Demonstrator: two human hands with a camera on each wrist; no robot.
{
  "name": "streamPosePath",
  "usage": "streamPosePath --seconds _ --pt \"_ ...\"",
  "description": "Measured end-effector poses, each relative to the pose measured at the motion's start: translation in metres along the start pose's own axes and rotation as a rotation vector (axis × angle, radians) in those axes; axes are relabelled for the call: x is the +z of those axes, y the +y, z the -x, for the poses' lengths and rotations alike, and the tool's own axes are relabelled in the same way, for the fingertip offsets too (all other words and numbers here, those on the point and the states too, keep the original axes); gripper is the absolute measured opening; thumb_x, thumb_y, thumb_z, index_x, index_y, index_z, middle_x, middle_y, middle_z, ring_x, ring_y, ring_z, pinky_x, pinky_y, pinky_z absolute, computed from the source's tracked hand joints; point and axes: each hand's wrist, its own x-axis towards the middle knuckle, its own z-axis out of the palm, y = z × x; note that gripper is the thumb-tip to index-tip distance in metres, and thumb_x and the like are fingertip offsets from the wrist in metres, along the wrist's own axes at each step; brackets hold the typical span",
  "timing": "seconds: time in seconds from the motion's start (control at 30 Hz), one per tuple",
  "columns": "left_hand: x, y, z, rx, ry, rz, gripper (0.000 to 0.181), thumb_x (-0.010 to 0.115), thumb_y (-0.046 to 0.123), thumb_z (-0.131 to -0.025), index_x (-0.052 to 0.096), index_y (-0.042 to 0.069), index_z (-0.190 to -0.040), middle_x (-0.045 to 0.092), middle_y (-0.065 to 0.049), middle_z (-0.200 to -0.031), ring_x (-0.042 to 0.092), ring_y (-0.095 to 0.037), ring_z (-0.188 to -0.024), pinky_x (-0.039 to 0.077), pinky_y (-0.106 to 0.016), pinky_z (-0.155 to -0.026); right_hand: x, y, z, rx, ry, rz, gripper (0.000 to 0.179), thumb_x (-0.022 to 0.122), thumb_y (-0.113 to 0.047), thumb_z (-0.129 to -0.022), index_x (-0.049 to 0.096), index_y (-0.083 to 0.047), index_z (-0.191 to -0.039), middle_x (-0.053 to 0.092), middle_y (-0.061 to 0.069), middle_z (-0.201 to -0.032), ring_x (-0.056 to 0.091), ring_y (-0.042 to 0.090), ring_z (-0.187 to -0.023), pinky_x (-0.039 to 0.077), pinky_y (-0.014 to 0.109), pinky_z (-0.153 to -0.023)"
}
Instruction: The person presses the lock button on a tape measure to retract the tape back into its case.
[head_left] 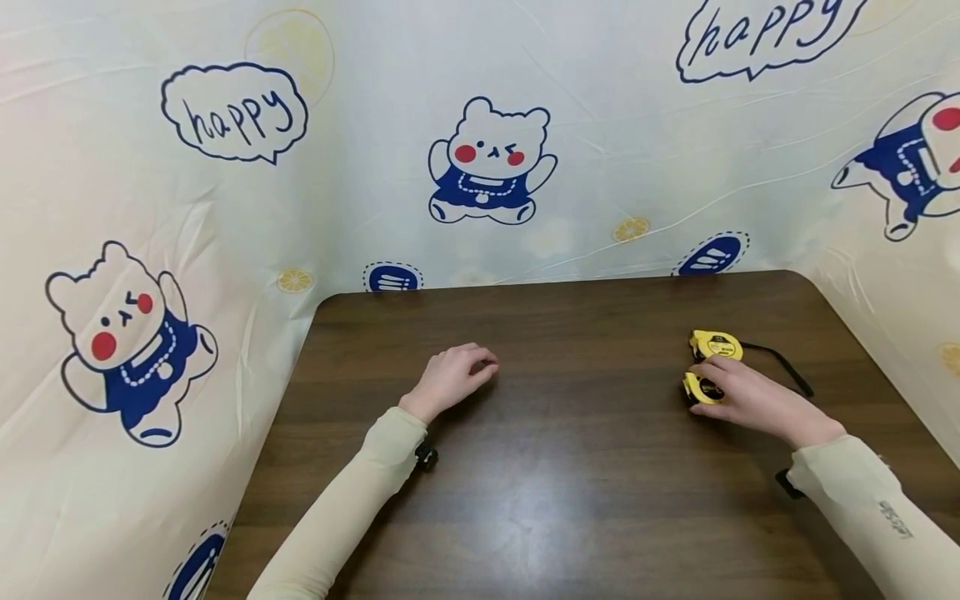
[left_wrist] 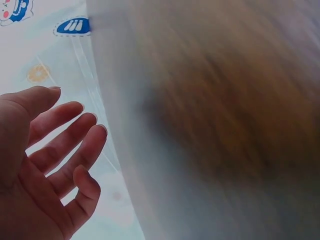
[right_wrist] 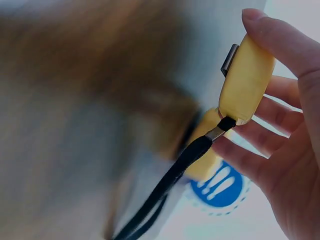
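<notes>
On the right side of the dark wooden table (head_left: 555, 433), my right hand (head_left: 750, 400) holds a yellow and black tape measure (head_left: 697, 389) between thumb and fingers. The right wrist view shows the held tape measure (right_wrist: 247, 80) edge-on, with the thumb at its top end and a black wrist strap (right_wrist: 167, 177) hanging from its lower end. Just beyond it lies a second yellow tape measure (head_left: 717, 344), whose black strap trails to the right. My left hand (head_left: 450, 379) hovers near the table's left-middle part, fingers loosely bent, nothing in them.
A pale curtain (head_left: 360, 183) printed with bears and lemon slices surrounds the table at the back and both sides. The table's far edge meets this cloth. Much of both wrist views is blurred table surface.
</notes>
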Motion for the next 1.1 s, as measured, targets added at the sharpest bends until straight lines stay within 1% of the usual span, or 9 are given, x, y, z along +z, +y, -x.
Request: streamPosePath --seconds 0.17,0.3,0.57,0.7,0.9,1.03,1.1 --pt "0.001 0.012 -0.004 0.031 0.008 -0.005 0.019 0.056 0.039 -0.092 0.069 0.028 -0.102 0.065 0.012 -0.097 0.063 -0.008 -0.083 0.05 -0.031 -0.068 -0.007 -0.017 -0.016 0.0 -0.033 -0.01 0.052 0.077 -0.036 -0.076 0.062 -0.002 -0.113 0.057 0.006 -0.103 0.054 0.014 -0.089 0.05 0.036 -0.074" --pt "0.002 0.019 -0.007 0.053 0.011 -0.005 0.019 0.056 0.039 -0.092 0.069 0.029 -0.102 0.064 0.013 -0.097 0.062 -0.006 -0.081 0.05 -0.03 -0.067 -0.009 -0.031 -0.029 -0.056 -0.017 -0.021 0.052 0.077 -0.037 -0.076 0.062 -0.004 -0.114 0.057 0.003 -0.103 0.054 0.012 -0.09 0.05 0.034 -0.075" --pt "0.001 0.037 -0.011 0.102 0.012 0.024 0.019 0.056 0.037 -0.093 0.069 0.027 -0.102 0.065 0.013 -0.096 0.06 -0.005 -0.078 0.05 -0.028 -0.066 -0.016 -0.06 -0.054 -0.092 -0.037 -0.062 0.053 0.073 -0.04 -0.079 0.06 -0.006 -0.118 0.055 0.002 -0.106 0.055 0.01 -0.091 0.05 0.032 -0.077" --pt "0.001 0.047 -0.014 0.142 0.007 0.045 0.019 0.056 0.037 -0.093 0.069 0.027 -0.103 0.064 0.014 -0.097 0.06 -0.004 -0.079 0.049 -0.026 -0.066 -0.016 -0.072 -0.067 -0.112 -0.041 -0.087 0.054 0.072 -0.042 -0.08 0.059 -0.006 -0.119 0.054 0.002 -0.107 0.055 0.009 -0.091 0.05 0.031 -0.076" --pt "0.0 0.064 -0.018 0.19 0.007 0.078 0.022 0.056 0.036 -0.093 0.069 0.024 -0.105 0.062 0.015 -0.098 0.06 -0.004 -0.078 0.048 -0.026 -0.065 -0.015 -0.087 -0.087 -0.142 -0.044 -0.091 0.056 0.071 -0.043 -0.08 0.059 -0.007 -0.121 0.055 0.002 -0.107 0.054 0.009 -0.091 0.05 0.03 -0.077" --pt "0.001 0.073 -0.021 0.21 0.004 0.083 0.024 0.056 0.036 -0.093 0.068 0.022 -0.108 0.062 0.014 -0.098 0.059 -0.002 -0.078 0.048 -0.025 -0.065 -0.012 -0.096 -0.096 -0.142 -0.055 -0.094 0.062 0.07 -0.044 -0.08 0.054 -0.005 -0.126 0.056 0.004 -0.109 0.055 0.011 -0.093 0.05 0.031 -0.08" --pt "0.001 0.076 -0.022 0.218 0.003 0.082 0.025 0.056 0.036 -0.093 0.066 0.022 -0.111 0.063 0.012 -0.1 0.061 -0.003 -0.08 0.048 -0.025 -0.065 -0.01 -0.1 -0.099 -0.145 -0.055 -0.096 0.066 0.07 -0.045 -0.08 0.052 -0.005 -0.129 0.056 0.004 -0.109 0.055 0.011 -0.094 0.05 0.031 -0.081"
